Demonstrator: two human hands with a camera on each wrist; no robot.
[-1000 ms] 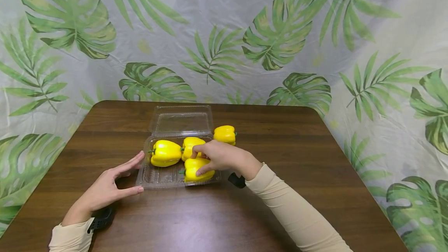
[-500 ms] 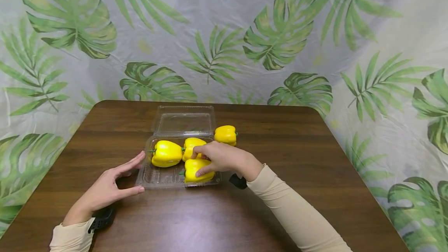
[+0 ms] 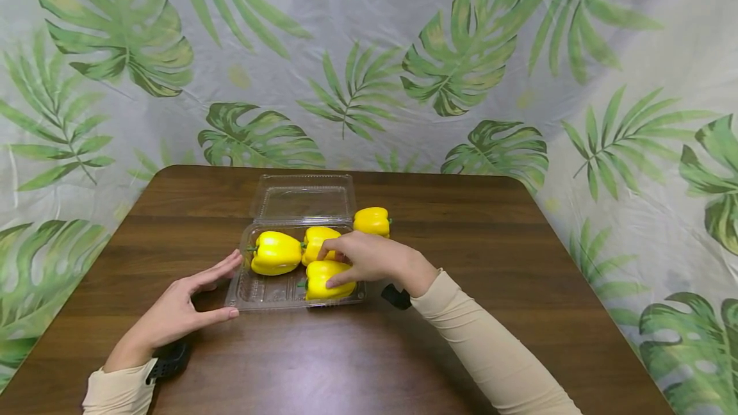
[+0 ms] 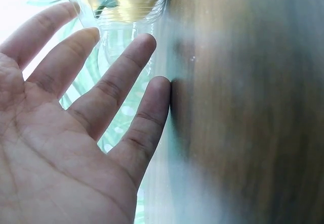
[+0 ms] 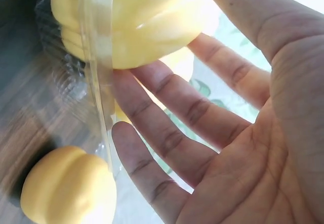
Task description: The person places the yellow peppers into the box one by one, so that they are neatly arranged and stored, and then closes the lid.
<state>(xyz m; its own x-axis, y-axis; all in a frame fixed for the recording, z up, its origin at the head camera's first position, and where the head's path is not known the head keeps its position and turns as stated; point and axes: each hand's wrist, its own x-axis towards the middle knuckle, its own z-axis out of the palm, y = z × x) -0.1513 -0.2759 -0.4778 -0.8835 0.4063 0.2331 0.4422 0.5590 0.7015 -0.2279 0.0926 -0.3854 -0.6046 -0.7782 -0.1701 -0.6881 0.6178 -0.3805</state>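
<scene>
My right hand pinches a yellow bell pepper between thumb and fingers. That pepper sits in the front right of a clear plastic clamshell container, its stem to the left. Two more yellow peppers lie inside: one at the left and one at the back right, partly covered by my right fingers. At the container's left side is my left hand, fingers extended and thumb apart, fingertips at the wall. In the left wrist view its little finger lies by the tabletop; firm contact with the container cannot be told.
The container's clear lid is folded back toward the far table edge. Another yellow pepper lies on the brown wooden table, outside the container's back right corner. A leaf-patterned cloth hangs behind.
The container's lid has shifted very slightly to the right. Both hands and the peppers keep almost the same places, with the right hand still pinching the front pepper.
</scene>
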